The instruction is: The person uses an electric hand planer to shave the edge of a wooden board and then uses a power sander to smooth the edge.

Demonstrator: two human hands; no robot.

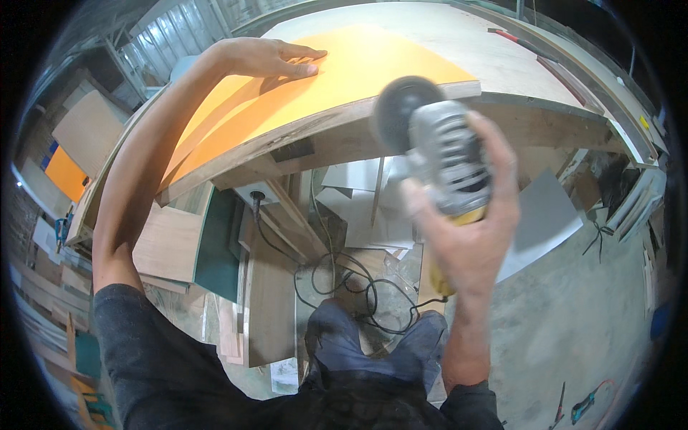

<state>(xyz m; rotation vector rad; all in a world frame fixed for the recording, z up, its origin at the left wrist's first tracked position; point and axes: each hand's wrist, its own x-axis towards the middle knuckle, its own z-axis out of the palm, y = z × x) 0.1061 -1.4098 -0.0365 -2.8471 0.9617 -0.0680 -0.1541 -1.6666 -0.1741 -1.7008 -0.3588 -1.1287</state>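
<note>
My right hand (469,222) grips a yellow and grey angle grinder (448,154), its fingers wrapped round the body. The grinder's dark round disc (407,111) is at the front edge of an orange-faced board (344,64), near its right end; whether disc and edge touch I cannot tell. Motion blurs the disc and hand a little. On the board's orange face rests my left hand (269,59), fingers stretched out and holding nothing. Its arm reaches across the board's left part. The board lies on a large wooden workbench (408,16).
A black power cord (369,287) loops on the floor and runs to a socket (258,193) under the bench. White sheets (541,226) and wood panels (168,244) stand below. A red-handled tool (505,33) lies at the bench's far right. Small tools (582,408) lie on the floor, lower right.
</note>
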